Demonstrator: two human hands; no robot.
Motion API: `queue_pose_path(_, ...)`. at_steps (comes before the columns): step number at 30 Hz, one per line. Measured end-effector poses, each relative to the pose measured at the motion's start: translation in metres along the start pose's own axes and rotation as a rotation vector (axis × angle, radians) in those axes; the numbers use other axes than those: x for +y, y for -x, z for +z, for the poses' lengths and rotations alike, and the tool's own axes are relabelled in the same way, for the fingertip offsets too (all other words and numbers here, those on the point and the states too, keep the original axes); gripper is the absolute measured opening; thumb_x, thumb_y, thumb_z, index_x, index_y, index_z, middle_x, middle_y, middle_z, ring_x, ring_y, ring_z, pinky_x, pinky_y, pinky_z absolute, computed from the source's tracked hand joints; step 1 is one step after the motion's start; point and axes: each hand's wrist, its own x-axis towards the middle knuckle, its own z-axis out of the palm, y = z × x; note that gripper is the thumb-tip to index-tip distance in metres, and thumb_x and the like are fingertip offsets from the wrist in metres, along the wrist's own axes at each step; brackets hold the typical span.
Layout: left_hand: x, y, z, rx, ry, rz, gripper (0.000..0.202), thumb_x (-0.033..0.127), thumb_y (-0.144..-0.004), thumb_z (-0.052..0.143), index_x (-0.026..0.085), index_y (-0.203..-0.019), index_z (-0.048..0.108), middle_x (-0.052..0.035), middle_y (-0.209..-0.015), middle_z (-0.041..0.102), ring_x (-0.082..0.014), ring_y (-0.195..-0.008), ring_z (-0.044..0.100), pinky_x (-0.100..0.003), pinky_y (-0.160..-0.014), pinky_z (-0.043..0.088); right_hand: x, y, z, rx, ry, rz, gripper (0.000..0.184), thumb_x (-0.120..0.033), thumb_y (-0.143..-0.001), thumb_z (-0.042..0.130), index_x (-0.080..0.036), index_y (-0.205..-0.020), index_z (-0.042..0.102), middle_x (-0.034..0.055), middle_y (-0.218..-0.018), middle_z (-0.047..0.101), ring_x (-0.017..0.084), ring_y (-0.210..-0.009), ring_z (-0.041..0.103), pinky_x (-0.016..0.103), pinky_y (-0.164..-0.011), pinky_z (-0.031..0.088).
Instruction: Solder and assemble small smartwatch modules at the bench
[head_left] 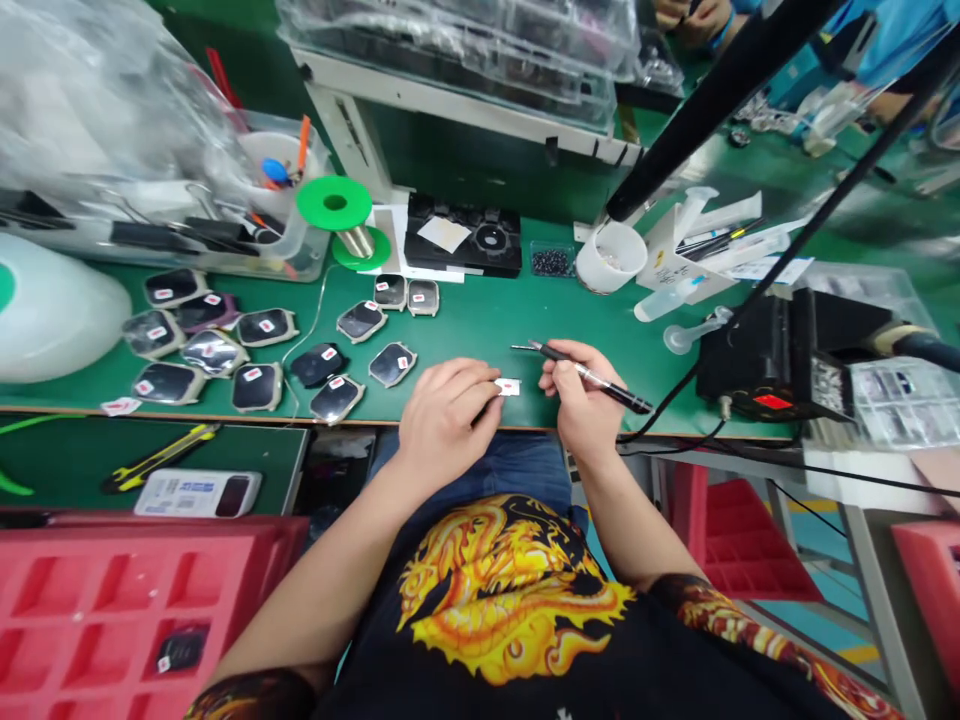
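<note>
My left hand [444, 415] rests on the green mat near the front edge, fingers pinched on a small white tab with a red mark [508, 386]. My right hand [579, 395] is closed round a thin black soldering iron [592, 378], whose tip points left just above the tab. The two hands sit close together. Several dark watch screens with red-marked stickers [259, 328] lie in a loose group to the left of my left hand.
A black soldering station [780, 375] with a red display stands at the right, its cable running along the table edge. A green solder spool [336, 205], a black jig [465, 240], a white cup [609, 258], a yellow cutter [161, 458] and red trays [135, 610] surround the work area.
</note>
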Motion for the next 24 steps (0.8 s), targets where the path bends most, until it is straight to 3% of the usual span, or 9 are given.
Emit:
queue_pose_path(4,-0.001,0.001,0.003,0.022,0.022,-0.018,0.008,0.02,-0.098,0.071,0.022,-0.105,0.075,-0.0057,-0.119,0.082,-0.0265,-0.119,0.072,-0.045,-0.099,0.053,0.0,-0.001,0.0,-0.016,-0.118,0.015,0.04,-0.057,-0.109,0.066,-0.021,-0.091,0.065,-0.0026,-0.066,0.059,0.014,-0.053,0.056,0.025,-0.05,0.045)
queue_pose_path(8,0.001,0.001,0.003,0.029,0.033,-0.036,0.008,0.025,-0.1,0.07,0.022,-0.103,0.076,-0.0065,-0.119,0.082,-0.0263,-0.119,0.072,-0.045,-0.1,0.053,-0.001,-0.001,-0.001,-0.086,-0.289,-0.086,0.053,-0.048,-0.114,0.06,-0.021,-0.069,0.05,-0.0032,-0.06,0.048,0.012,-0.047,0.045,0.027,-0.048,0.034)
queue_pose_path(11,0.002,-0.001,0.001,0.015,0.049,-0.053,0.011,0.03,-0.102,0.069,0.022,-0.1,0.077,-0.0065,-0.117,0.082,-0.0257,-0.118,0.072,-0.044,-0.099,0.053,-0.002,-0.001,-0.002,-0.188,-0.298,-0.098,0.055,-0.046,-0.116,0.057,-0.021,-0.067,0.051,-0.0025,-0.057,0.046,0.013,-0.048,0.044,0.029,-0.05,0.033)
queue_pose_path(15,0.003,-0.002,0.001,0.011,0.061,-0.075,0.016,0.033,-0.104,0.067,0.023,-0.098,0.078,-0.0062,-0.116,0.082,-0.025,-0.117,0.072,-0.044,-0.099,0.053,-0.002,-0.003,-0.005,-0.274,-0.227,-0.006,0.059,-0.056,-0.113,0.056,-0.022,-0.065,0.053,-0.0004,-0.058,0.049,0.015,-0.049,0.045,0.03,-0.051,0.035)
queue_pose_path(24,0.005,-0.01,-0.002,0.06,0.259,-0.217,0.025,0.039,-0.108,0.062,0.023,-0.1,0.079,-0.006,-0.106,0.082,-0.0222,-0.104,0.073,-0.042,-0.099,0.056,-0.001,-0.011,-0.006,-0.235,-0.315,0.11,0.059,-0.063,-0.107,0.059,-0.023,-0.065,0.049,-0.0025,-0.057,0.043,0.013,-0.045,0.038,0.027,-0.044,0.026)
